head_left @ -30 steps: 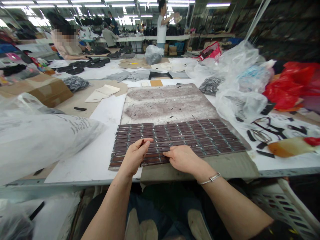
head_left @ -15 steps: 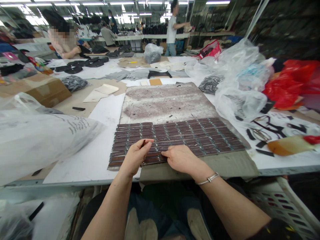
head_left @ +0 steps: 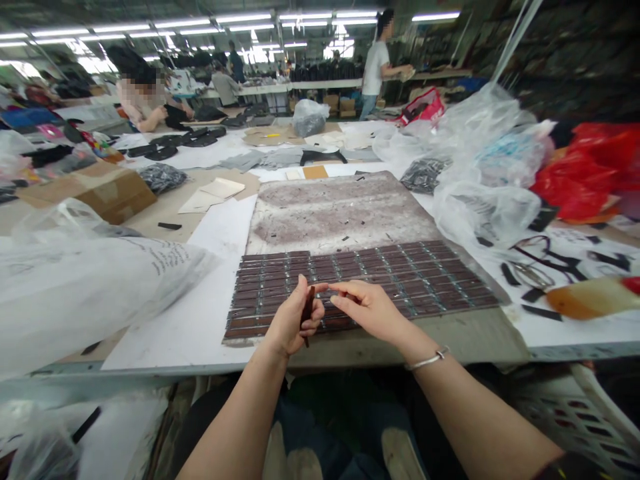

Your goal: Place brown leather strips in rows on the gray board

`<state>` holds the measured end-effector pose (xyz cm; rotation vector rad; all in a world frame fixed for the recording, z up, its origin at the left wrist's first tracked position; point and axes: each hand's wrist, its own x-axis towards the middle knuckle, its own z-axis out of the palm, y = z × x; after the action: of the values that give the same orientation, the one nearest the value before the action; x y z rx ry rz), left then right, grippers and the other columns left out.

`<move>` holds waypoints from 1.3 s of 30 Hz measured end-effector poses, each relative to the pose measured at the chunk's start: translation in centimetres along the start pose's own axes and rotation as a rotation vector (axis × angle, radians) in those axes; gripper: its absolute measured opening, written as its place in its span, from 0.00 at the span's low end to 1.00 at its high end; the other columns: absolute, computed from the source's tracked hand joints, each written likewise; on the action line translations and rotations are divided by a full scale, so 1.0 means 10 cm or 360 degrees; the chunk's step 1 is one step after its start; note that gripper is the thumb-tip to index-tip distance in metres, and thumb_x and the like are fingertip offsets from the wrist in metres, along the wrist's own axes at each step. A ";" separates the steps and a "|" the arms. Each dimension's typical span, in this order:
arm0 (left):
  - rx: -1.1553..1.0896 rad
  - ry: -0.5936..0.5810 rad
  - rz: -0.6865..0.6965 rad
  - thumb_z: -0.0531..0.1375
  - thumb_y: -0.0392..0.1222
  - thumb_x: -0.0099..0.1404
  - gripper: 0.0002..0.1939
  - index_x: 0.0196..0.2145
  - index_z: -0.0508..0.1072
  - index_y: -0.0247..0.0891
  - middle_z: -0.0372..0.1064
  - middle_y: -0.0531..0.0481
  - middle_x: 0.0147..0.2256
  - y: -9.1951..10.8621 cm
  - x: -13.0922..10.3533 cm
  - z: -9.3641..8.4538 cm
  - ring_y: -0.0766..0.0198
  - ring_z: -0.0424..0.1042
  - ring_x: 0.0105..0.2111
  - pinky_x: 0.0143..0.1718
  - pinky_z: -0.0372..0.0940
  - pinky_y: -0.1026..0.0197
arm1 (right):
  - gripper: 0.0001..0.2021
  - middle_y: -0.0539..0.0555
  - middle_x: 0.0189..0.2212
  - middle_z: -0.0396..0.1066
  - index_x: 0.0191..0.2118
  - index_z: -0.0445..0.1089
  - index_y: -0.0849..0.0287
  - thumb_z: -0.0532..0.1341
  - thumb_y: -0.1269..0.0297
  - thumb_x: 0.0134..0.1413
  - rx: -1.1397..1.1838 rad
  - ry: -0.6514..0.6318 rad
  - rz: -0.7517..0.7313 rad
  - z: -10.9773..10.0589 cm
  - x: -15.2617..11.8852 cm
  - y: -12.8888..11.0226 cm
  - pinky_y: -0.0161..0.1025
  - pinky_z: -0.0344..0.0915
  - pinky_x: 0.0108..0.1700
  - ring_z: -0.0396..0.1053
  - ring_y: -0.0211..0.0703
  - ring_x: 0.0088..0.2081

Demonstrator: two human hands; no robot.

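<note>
the left hand (head_left: 295,321) is curled tight around some thin, dark brown strips (head_left: 307,315), held up over the near part of the flat, pale, stained sheet (head_left: 325,208). the right hand (head_left: 370,308) is a little open, thumb and pointing finger apart, and i see nothing in it. its fingertip is at the left fingertip; i cannot tell if they touch. long rows of dark brown strips (head_left: 425,273) lie under both hands. the step looks like sorting out one strip. the next move seems to need a small, careful pinch. the knotted clear plastic bag (head_left: 309,120) has dark stuff inside. the big white plastic bag (head_left: 105,287) hides what it holds.
</note>
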<state>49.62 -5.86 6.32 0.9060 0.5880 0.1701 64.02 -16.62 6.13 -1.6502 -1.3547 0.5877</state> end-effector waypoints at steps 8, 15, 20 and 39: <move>0.0353 -0.0093 -0.0107 0.40 0.69 0.61 0.32 0.27 0.62 0.36 0.53 0.57 0.19 -0.05 0.08 0.09 0.77 0.41 0.13 0.14 0.32 0.69 | 0.13 0.52 0.37 0.75 0.41 0.74 0.58 0.61 0.59 0.52 0.0405 0.0025 0.0223 0.08 0.17 0.04 0.37 0.66 0.42 0.71 0.39 0.38; 0.0444 -0.0098 -0.0076 0.48 0.65 0.62 0.27 0.25 0.61 0.35 0.52 0.58 0.19 0.02 0.06 0.12 0.78 0.40 0.14 0.15 0.32 0.68 | 0.08 0.48 0.27 0.73 0.30 0.74 0.59 0.61 0.60 0.50 0.0255 0.0021 0.0237 -0.03 0.19 0.00 0.33 0.61 0.34 0.67 0.36 0.30; 0.0673 0.0200 0.0119 0.60 0.53 0.58 0.16 0.35 0.66 0.37 0.53 0.61 0.20 0.08 0.11 0.09 0.77 0.43 0.16 0.16 0.36 0.69 | 0.11 0.48 0.25 0.72 0.30 0.74 0.59 0.60 0.57 0.50 0.0081 0.0165 0.0403 -0.08 0.20 0.08 0.33 0.59 0.32 0.64 0.35 0.28; 0.1878 0.0737 0.0478 0.57 0.50 0.58 0.12 0.27 0.73 0.39 0.68 0.54 0.22 -0.05 0.19 -0.11 0.65 0.65 0.25 0.29 0.55 0.63 | 0.10 0.49 0.25 0.73 0.26 0.74 0.56 0.58 0.58 0.49 -0.0643 0.0020 0.0575 -0.08 0.19 0.12 0.34 0.57 0.31 0.68 0.39 0.29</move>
<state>50.58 -4.71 4.60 2.1370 1.0018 0.3154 65.80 -15.12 5.79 -2.2512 -1.2270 0.5289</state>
